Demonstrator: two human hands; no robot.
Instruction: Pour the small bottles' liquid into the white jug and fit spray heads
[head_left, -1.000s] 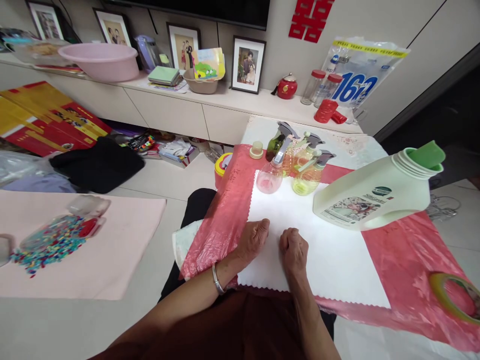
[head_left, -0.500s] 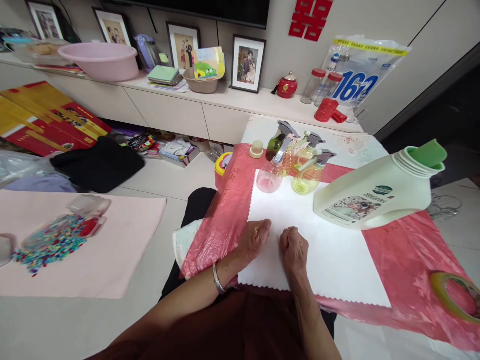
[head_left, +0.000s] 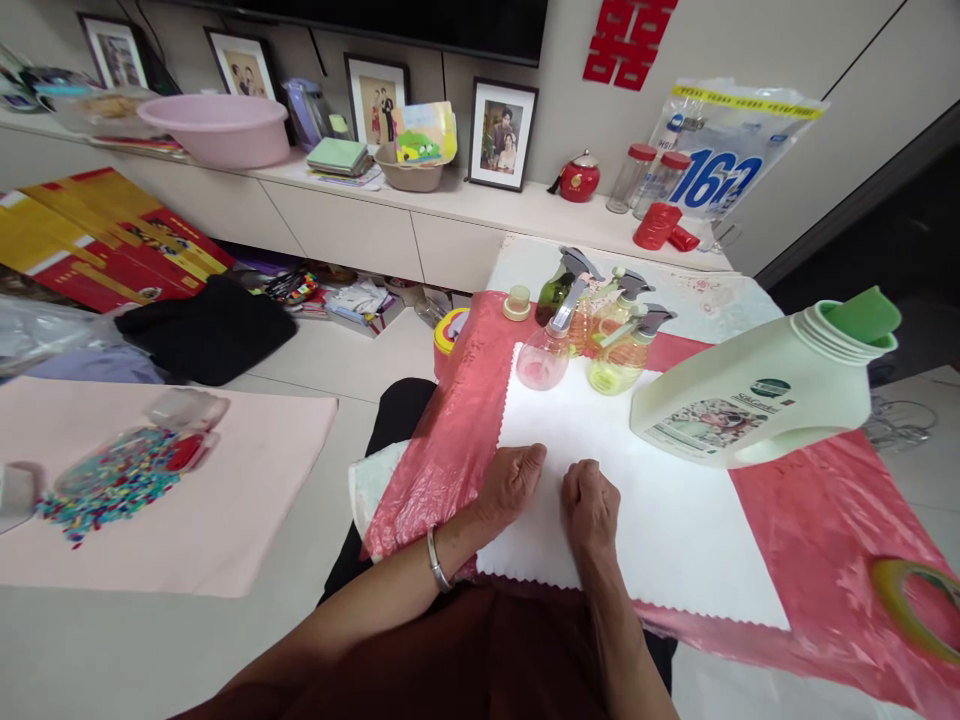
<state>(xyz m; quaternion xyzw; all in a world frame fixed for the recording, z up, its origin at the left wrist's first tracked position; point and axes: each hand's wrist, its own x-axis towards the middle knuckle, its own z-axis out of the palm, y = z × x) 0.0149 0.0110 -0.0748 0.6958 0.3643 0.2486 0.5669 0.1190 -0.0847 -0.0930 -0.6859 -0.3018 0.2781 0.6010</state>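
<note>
My left hand [head_left: 511, 480] and my right hand [head_left: 590, 506] rest side by side on a white cloth with a zigzag edge [head_left: 660, 500]. Both have their fingers curled under into loose fists, with nothing visible in them. A silver bangle sits on my left wrist. The cloth lies on a red plastic sheet [head_left: 810, 520] spread over a small table. Beyond my hands stand several small spray bottles [head_left: 592, 330]: one pink, others yellow and green. A big pale-green detergent jug [head_left: 757, 400] lies on its side at the right of the cloth.
A tape roll [head_left: 915, 605] lies at the sheet's right edge and a small cap [head_left: 517, 301] at its far left. On the left, a pink mat [head_left: 187, 500] holds a spilled jar of coloured bits [head_left: 120, 470]. A low cabinet [head_left: 360, 225] with photo frames and a pink basin [head_left: 217, 128] lines the wall.
My hands have stayed put on the cloth. Only the view has shifted slightly, downward and to the right.
</note>
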